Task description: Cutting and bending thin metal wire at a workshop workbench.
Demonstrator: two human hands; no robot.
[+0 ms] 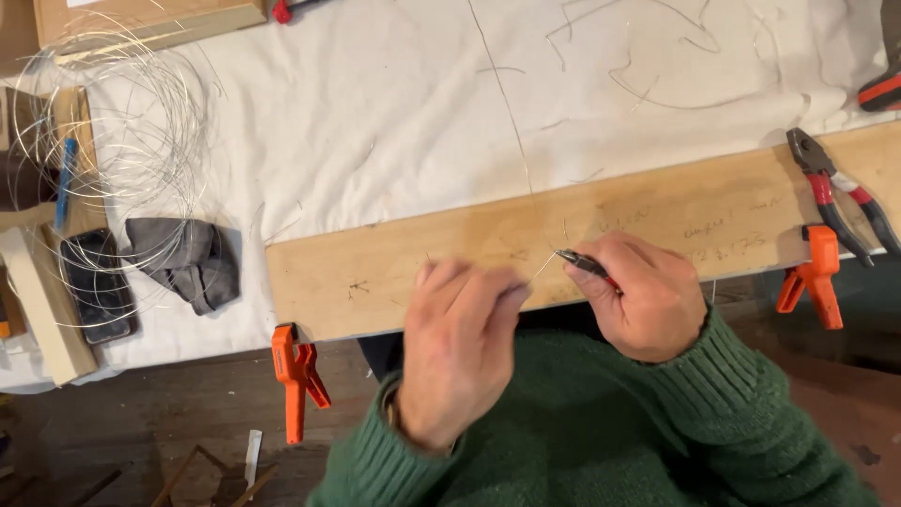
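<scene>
Workbench under a white cloth (375,122), long wooden board (657,221) held by orange clamps (297,376), red-handled pliers (840,192) on the board, wire coil (113,141), grey rag (188,261), phone (94,284) on the cloth

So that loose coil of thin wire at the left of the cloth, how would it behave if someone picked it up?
The wire coil would probably feel springy and floppy: its loops splay unevenly. It looks very light, being so thin. It may well snag, since strands overlap the grey rag and the phone.

A dark phone (98,286) lies screen-up, black and rectangular, at far left.
</scene>
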